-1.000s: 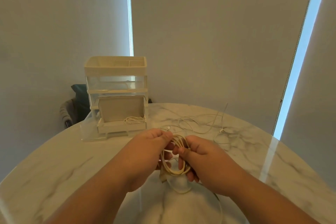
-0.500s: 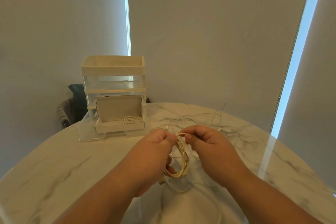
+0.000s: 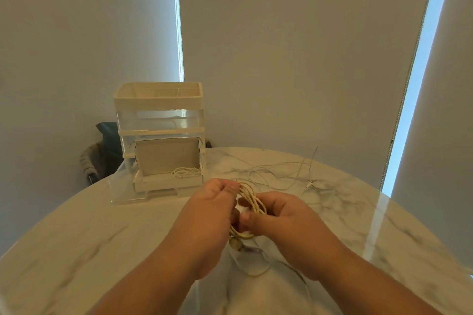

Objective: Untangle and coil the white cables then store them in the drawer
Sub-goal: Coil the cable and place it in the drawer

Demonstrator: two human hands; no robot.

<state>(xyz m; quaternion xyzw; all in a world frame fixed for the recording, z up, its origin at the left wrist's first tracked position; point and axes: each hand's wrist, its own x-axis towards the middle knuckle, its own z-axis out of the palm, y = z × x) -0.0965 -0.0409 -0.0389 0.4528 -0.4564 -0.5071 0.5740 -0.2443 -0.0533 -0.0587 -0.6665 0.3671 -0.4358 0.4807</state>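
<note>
— One round marble table (image 3: 89, 238) takes up the whole lower view, right?

— Yes. On it, at ten o'clock from the hands, stands a clear drawer unit (image 3: 158, 120) with a white tray on top. Past the table's edge at nine o'clock there is a chair (image 3: 97, 158) with dark cloth on it.

— Is any drawer pulled out?

— The bottom drawer (image 3: 167, 183) is, toward the person.

— And the hands?

— Both are near the table's middle. The left hand (image 3: 212, 210) pinches the top of a coiled white cable (image 3: 252, 199) between thumb and fingertips. The right hand (image 3: 284, 217) has its fingers curled round the coil's right side, thumb pressed in at nine o'clock.

— Where are the other cables?

— Loose white cables (image 3: 289, 171) lie tangled on the table at one o'clock, well apart from the drawer unit. A small coiled cable (image 3: 184, 172) lies inside the open drawer, at its right end.

— Anything smaller?

— A plug (image 3: 236, 244) hangs at six o'clock under the held coil, and a connector (image 3: 309, 183) lies at the tangle's right edge.
</note>
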